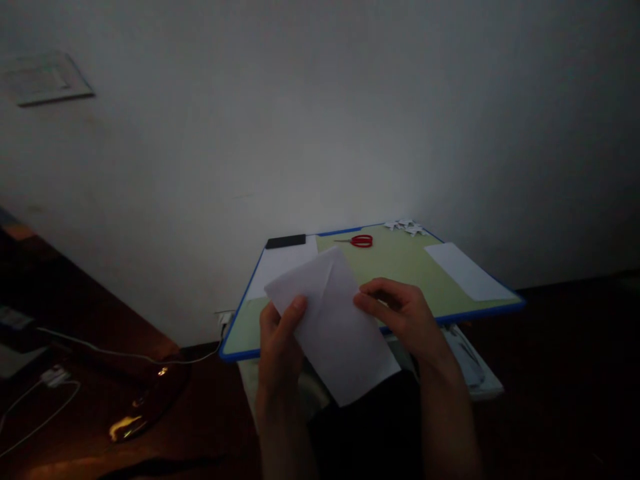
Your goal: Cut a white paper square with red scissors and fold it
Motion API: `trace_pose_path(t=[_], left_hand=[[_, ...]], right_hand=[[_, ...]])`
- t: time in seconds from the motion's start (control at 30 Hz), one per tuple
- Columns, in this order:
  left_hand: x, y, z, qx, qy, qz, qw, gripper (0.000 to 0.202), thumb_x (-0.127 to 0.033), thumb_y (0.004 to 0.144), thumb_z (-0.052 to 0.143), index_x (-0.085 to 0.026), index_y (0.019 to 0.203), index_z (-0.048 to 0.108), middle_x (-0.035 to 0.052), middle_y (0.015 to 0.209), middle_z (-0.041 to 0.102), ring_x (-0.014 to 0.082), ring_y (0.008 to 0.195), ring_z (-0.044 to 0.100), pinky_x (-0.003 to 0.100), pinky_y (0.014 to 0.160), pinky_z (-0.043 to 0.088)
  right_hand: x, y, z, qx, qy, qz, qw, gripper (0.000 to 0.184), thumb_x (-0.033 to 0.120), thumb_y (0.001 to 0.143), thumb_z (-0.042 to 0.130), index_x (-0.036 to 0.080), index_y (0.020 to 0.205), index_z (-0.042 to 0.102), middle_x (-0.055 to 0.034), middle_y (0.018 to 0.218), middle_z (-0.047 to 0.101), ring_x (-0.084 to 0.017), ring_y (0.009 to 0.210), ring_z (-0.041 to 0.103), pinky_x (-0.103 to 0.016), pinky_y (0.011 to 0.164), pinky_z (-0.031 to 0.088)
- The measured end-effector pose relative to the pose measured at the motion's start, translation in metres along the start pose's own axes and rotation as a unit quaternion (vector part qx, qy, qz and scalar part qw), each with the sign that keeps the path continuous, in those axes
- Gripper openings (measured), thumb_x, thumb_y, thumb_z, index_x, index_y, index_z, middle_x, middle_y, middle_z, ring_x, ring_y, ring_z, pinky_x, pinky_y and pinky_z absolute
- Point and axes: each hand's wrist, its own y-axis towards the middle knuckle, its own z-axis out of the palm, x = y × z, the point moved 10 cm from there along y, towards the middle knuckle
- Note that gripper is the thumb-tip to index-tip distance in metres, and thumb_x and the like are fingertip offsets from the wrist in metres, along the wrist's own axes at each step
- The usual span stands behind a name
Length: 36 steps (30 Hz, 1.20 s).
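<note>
A white sheet of paper is held up in front of me, tilted, with a crease or folded edge running down its upper part. My left hand grips its left side, thumb on top and fingers behind. At the right edge, my right hand pinches the paper between thumb and forefinger. Behind it on the table, red-handled scissors lie with their blades pointing left.
The green table has a blue rim. White paper pieces lie at its back right, a paper strip at its right. A dark flat object rests on white paper at the left. Cables hang left.
</note>
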Motion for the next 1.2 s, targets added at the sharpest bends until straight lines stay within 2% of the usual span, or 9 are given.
trace_pose_path(t=[0.13, 0.33, 0.47, 0.57, 0.63, 0.77, 0.87, 1.03, 1.2], left_hand=[[0.001, -0.003, -0.006, -0.036, 0.013, -0.014, 0.999, 0.042, -0.051, 0.066, 0.092, -0.014, 0.078, 0.076, 0.0053, 0.068, 0.072, 0.0171, 0.054, 0.064, 0.027, 0.049, 0.051], [-0.02, 0.001, -0.016, -0.082, 0.081, 0.11, 0.987, 0.028, -0.042, 0.074, 0.09, -0.017, 0.078, 0.08, 0.0054, 0.079, 0.079, 0.0148, 0.065, 0.067, 0.026, 0.06, 0.055], [-0.02, -0.002, -0.018, -0.097, 0.109, 0.129, 0.981, 0.028, -0.044, 0.077, 0.09, -0.018, 0.083, 0.082, 0.0053, 0.08, 0.081, 0.0154, 0.064, 0.069, 0.026, 0.059, 0.056], [-0.023, -0.007, -0.005, -0.069, 0.145, 0.138, 0.977, 0.026, -0.043, 0.077, 0.09, -0.019, 0.084, 0.084, 0.0051, 0.079, 0.082, 0.0175, 0.065, 0.072, 0.027, 0.058, 0.058], [-0.024, -0.011, 0.008, -0.039, 0.167, 0.139, 0.975, 0.022, -0.041, 0.077, 0.09, -0.019, 0.082, 0.084, 0.0047, 0.076, 0.082, 0.0185, 0.065, 0.073, 0.027, 0.057, 0.059], [-0.025, -0.017, 0.029, -0.001, 0.207, 0.144, 0.968, 0.016, -0.035, 0.078, 0.088, -0.02, 0.079, 0.085, 0.0035, 0.073, 0.081, 0.0191, 0.064, 0.073, 0.027, 0.057, 0.059], [-0.022, -0.017, 0.035, 0.013, 0.216, 0.139, 0.966, 0.016, -0.036, 0.077, 0.089, -0.021, 0.078, 0.085, 0.003, 0.073, 0.081, 0.0195, 0.064, 0.073, 0.027, 0.058, 0.059], [-0.021, -0.017, 0.039, 0.045, 0.227, 0.142, 0.963, 0.017, -0.038, 0.08, 0.087, -0.022, 0.077, 0.085, 0.0015, 0.068, 0.078, 0.0172, 0.06, 0.07, 0.024, 0.055, 0.054], [-0.019, -0.018, 0.043, 0.062, 0.24, 0.142, 0.958, 0.021, -0.04, 0.083, 0.084, -0.021, 0.075, 0.085, 0.0017, 0.063, 0.075, 0.0163, 0.057, 0.067, 0.023, 0.05, 0.051]], right_hand=[[0.0, -0.002, 0.006, 0.019, -0.011, -0.002, 1.0, 0.018, 0.038, 0.088, 0.081, 0.022, 0.08, 0.077, -0.0001, 0.078, 0.075, -0.018, 0.074, 0.067, -0.031, 0.071, 0.052], [-0.004, -0.001, 0.005, 0.011, -0.03, 0.005, 0.999, 0.017, 0.038, 0.087, 0.082, 0.023, 0.08, 0.078, -0.0001, 0.078, 0.076, -0.018, 0.074, 0.067, -0.032, 0.072, 0.051], [-0.006, -0.001, 0.003, -0.011, -0.024, 0.0, 1.0, 0.017, 0.041, 0.087, 0.082, 0.024, 0.088, 0.079, -0.0019, 0.085, 0.078, -0.019, 0.079, 0.07, -0.034, 0.076, 0.054], [-0.002, -0.001, 0.0, -0.037, 0.008, -0.003, 0.999, 0.031, 0.042, 0.082, 0.088, 0.026, 0.108, 0.079, -0.0037, 0.097, 0.08, -0.021, 0.086, 0.072, -0.034, 0.078, 0.056], [0.002, -0.002, 0.0, -0.048, 0.035, -0.005, 0.998, 0.037, 0.041, 0.08, 0.09, 0.028, 0.112, 0.078, -0.0038, 0.1, 0.081, -0.021, 0.088, 0.073, -0.034, 0.077, 0.057], [0.009, -0.004, -0.008, -0.096, 0.083, -0.01, 0.992, 0.019, 0.039, 0.083, 0.086, 0.025, 0.091, 0.077, -0.0022, 0.086, 0.08, -0.02, 0.078, 0.072, -0.031, 0.07, 0.057], [0.011, -0.006, -0.019, -0.148, 0.088, -0.018, 0.985, 0.02, 0.04, 0.084, 0.084, 0.024, 0.079, 0.073, 0.0, 0.076, 0.075, -0.018, 0.071, 0.068, -0.027, 0.063, 0.055], [0.015, -0.008, -0.031, -0.192, 0.053, -0.031, 0.979, 0.022, 0.044, 0.086, 0.082, 0.024, 0.08, 0.075, -0.0006, 0.076, 0.074, -0.018, 0.072, 0.068, -0.027, 0.062, 0.054], [0.016, -0.009, -0.035, -0.204, 0.072, -0.031, 0.976, 0.021, 0.043, 0.084, 0.084, 0.024, 0.079, 0.077, -0.0002, 0.075, 0.075, -0.017, 0.069, 0.067, -0.026, 0.059, 0.053]])
